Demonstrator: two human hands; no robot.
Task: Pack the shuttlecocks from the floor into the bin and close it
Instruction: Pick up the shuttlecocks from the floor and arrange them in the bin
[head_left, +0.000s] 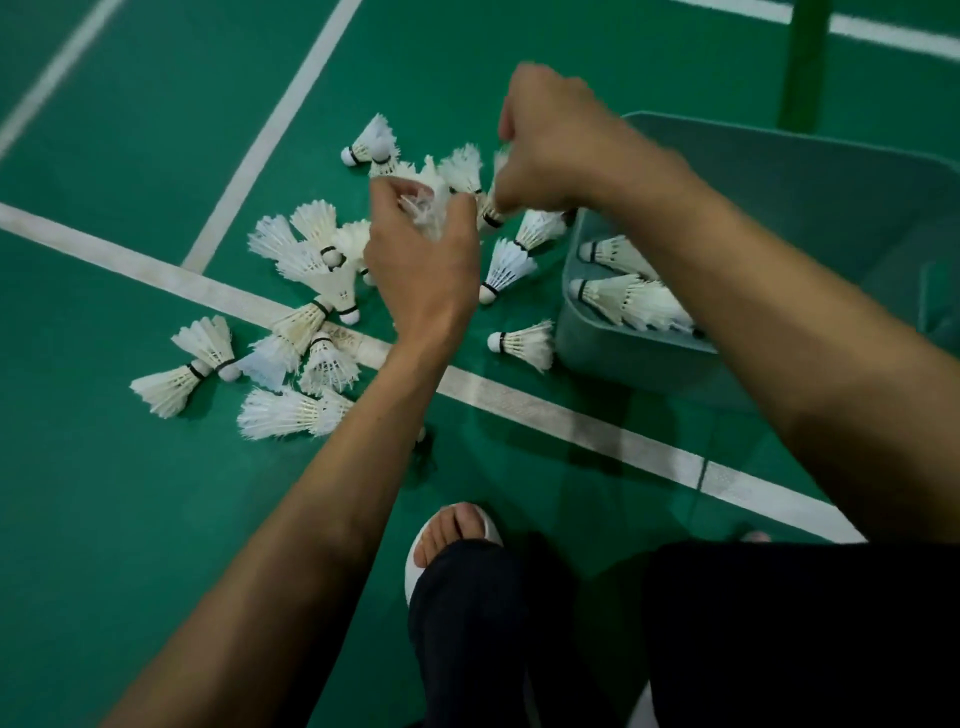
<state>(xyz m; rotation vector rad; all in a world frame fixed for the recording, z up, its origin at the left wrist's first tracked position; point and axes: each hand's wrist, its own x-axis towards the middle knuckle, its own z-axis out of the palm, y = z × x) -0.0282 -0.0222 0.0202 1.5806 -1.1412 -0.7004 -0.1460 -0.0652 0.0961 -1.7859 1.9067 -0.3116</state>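
Observation:
Several white feather shuttlecocks (311, 291) lie scattered on the green court floor, left of a clear plastic bin (623, 348). A few shuttlecocks (628, 301) lie inside the bin. My left hand (421, 260) hovers over the pile, fingers closed on a shuttlecock (428, 202) by its feathers. My right hand (550, 150) is a little farther back and to the right, pinching another shuttlecock (491, 215) whose cork hangs below the fingers. My right forearm crosses over the bin and hides part of its inside.
White court lines (519, 405) cross the floor under the pile. A green post (802, 62) stands behind the bin. My foot in a white sandal (457, 535) and dark trouser legs fill the lower edge of the view.

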